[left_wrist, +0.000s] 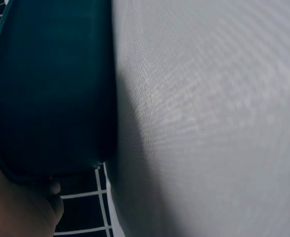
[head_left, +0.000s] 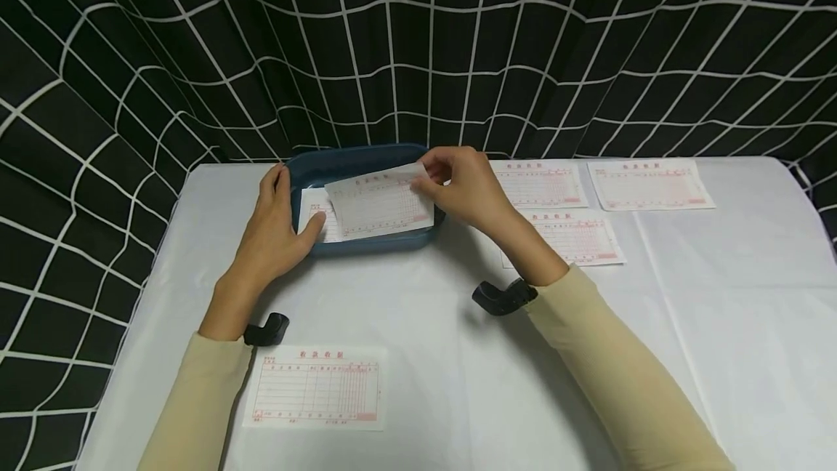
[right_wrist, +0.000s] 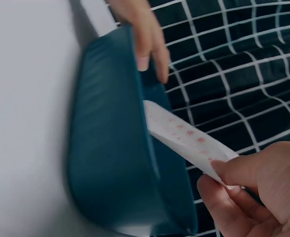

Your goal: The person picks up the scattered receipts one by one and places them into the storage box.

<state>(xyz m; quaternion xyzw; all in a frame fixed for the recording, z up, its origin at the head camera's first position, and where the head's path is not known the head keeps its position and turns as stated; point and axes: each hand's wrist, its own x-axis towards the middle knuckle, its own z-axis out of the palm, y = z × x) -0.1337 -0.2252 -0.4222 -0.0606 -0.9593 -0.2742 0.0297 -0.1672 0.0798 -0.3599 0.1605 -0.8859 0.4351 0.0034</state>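
A blue plastic basin [head_left: 366,244] stands near the far edge of the table. My left hand [head_left: 276,227] grips its left end, the thumb reaching over the rim and the fingers along the outer side. From the left wrist, the basin's dark wall [left_wrist: 53,89] fills the left part of the view. My right hand [head_left: 467,187] pinches the right corner of a receipt slip [head_left: 382,202] printed in red. This slip tilts over the basin, its left end down inside, as the slip [right_wrist: 182,133] shows in the right wrist view. Beneath it lies another receipt slip [head_left: 315,206], partly covered.
Right of the basin lie receipt slips: one at the back [head_left: 543,184], one in front [head_left: 575,238] and one farther right [head_left: 650,184]. Another slip [head_left: 317,389] lies near my left forearm. A black cloth with white grid lines [head_left: 405,42] hangs behind the white-covered table [head_left: 458,384].
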